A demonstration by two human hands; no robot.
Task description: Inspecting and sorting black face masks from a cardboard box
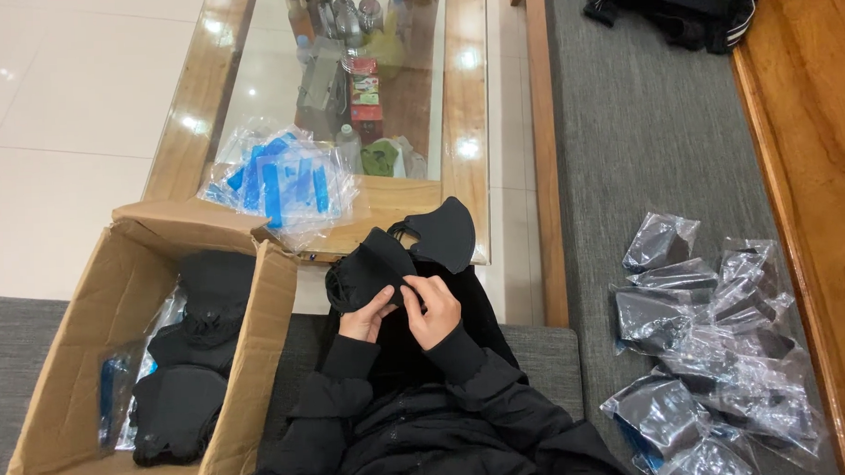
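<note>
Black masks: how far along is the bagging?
Done: a pile of bagged masks lies on the grey cushion. In hand: left hand and right hand hold a black mask. Left: loose masks in the cardboard box; empty bags on the table.

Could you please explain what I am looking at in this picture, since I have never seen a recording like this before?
There is no machine here: a person wears a camera on the head, so the single picture looks down at their own two bare hands and black sleeves. The left hand and the right hand together hold a black face mask, and a second black mask lies just beyond it. To the person's left stands an open cardboard box with more black masks inside. Ahead is a glass-topped wooden table, with a pile of clear bags with blue strips on its near edge. To the right, on a grey cushion, lies a heap of masks sealed in clear bags.
</note>
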